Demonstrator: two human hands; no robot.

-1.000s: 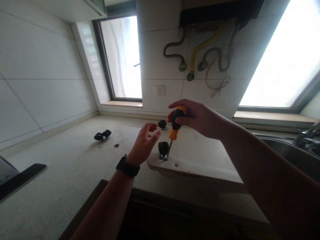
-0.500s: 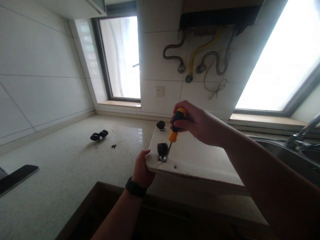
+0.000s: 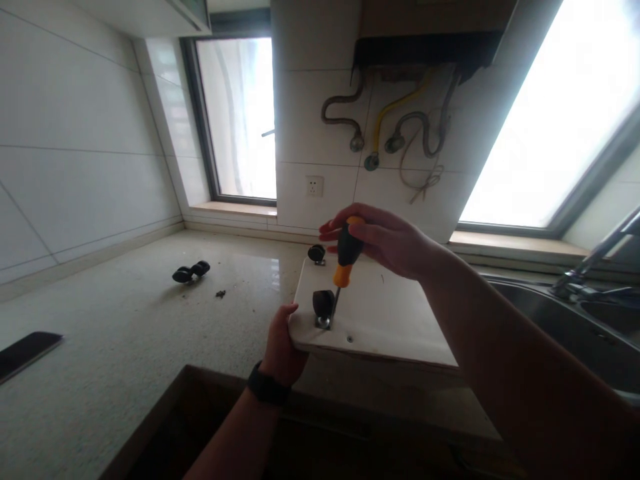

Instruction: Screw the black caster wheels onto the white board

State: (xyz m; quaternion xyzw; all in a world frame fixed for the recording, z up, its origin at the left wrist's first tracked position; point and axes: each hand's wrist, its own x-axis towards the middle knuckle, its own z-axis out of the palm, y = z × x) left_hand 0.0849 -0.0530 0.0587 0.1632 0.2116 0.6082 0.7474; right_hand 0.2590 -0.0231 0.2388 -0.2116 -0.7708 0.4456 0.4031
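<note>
My left hand (image 3: 284, 345), with a dark watch on its wrist, grips the rounded near-left corner of a white board (image 3: 395, 320). My right hand (image 3: 383, 239) holds a yellow and black screwdriver (image 3: 345, 252) by its handle, thumb against it and some fingers loosely stretched out. The shaft points down to the metal plate of a black caster wheel (image 3: 323, 303) at that corner; the exact tip contact is too small to make out. A second caster (image 3: 316, 253) stands at the board's far-left corner. Near the front edge is a small screw or hole (image 3: 349, 339).
Loose black casters (image 3: 191, 271) and a little pile of screws (image 3: 221, 294) lie on the speckled countertop (image 3: 150, 333). A dark flat object (image 3: 30, 353) is at the left. To the right is a steel sink (image 3: 530, 313) with a faucet (image 3: 590, 273). An open drawer (image 3: 185, 393) lies below.
My right hand's fingers have loosened and spread from around the screwdriver handle, which stands slightly more upright. The view has shifted a little. My left hand keeps its hold on the board.
</note>
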